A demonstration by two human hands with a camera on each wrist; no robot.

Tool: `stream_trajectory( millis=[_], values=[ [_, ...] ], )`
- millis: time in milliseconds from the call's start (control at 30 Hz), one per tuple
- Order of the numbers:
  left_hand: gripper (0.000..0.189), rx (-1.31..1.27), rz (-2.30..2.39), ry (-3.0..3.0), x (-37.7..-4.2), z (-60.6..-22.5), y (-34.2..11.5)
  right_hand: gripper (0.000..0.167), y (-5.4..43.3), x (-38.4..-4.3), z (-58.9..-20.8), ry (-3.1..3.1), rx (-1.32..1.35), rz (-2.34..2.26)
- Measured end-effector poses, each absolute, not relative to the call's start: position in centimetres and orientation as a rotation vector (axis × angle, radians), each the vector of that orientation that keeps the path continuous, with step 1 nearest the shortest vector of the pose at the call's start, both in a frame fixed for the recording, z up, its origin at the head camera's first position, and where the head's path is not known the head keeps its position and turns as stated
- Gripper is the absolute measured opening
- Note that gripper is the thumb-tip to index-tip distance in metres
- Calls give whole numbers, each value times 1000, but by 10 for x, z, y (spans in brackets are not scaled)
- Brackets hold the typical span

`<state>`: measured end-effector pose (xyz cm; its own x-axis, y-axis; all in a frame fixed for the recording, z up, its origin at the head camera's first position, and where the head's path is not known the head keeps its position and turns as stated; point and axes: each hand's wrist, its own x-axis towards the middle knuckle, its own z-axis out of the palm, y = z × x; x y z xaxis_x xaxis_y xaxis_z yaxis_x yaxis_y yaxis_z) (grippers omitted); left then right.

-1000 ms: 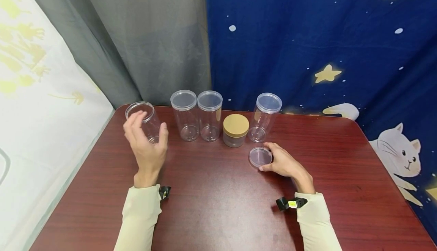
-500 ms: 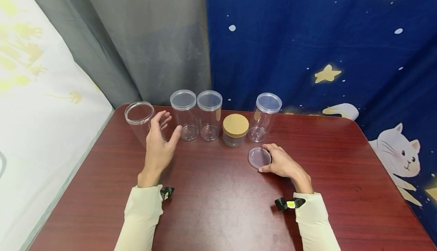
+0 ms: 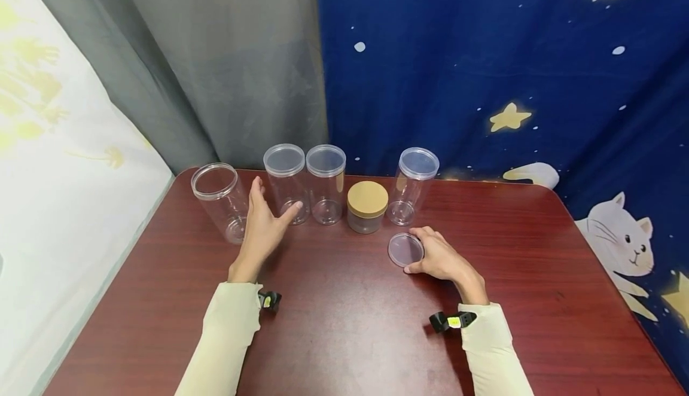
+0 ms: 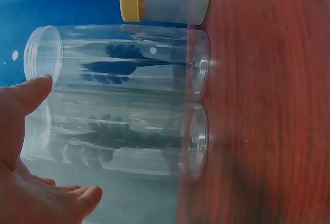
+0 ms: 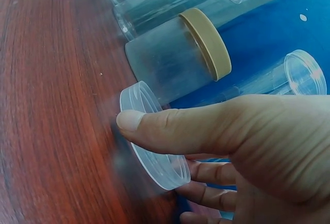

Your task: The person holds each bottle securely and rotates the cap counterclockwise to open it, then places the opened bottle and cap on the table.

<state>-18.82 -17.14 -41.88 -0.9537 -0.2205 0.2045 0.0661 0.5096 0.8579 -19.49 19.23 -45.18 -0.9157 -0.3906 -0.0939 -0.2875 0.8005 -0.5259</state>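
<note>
My right hand (image 3: 442, 256) pinches a clear round lid (image 3: 405, 249) by its edge, thumb on the near side and fingers on the far side, close over the table. In the right wrist view the thumb overlaps the lid (image 5: 161, 167). My left hand (image 3: 262, 228) holds nothing; its thumb and fingers are spread in front of a tall clear lidded jar (image 3: 285, 160). A second such jar (image 3: 326, 161) stands right beside that one. On the far left, a tall clear jar (image 3: 215, 195) has an open top.
A short jar with a gold lid (image 3: 368, 198) stands between the lidded pair and another tall lidded jar (image 3: 418, 163) on the right. All line the back of the red-brown table (image 3: 344, 336). Grey and blue curtains (image 3: 409, 73) hang behind.
My left hand has moved right, from in front of the open-topped jar to the first lidded jar. The right hand keeps its pinch on the lid in nearly the same place.
</note>
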Motion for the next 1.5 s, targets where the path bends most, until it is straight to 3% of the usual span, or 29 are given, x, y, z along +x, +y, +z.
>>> stream_trajectory(
  millis=[733,1233,1500],
  values=[
    [109,252,-1525,-2470,-218,-427,-173,83,189,-190,-457,2795,-549,-792],
    [81,186,-1474,-2425,-211,-427,-169,82,191,-192,-455,2810,-548,-790],
    [79,166,-1436,-2427,-194,-420,-166,84,193,-193,-455,2807,-538,-781]
  ],
)
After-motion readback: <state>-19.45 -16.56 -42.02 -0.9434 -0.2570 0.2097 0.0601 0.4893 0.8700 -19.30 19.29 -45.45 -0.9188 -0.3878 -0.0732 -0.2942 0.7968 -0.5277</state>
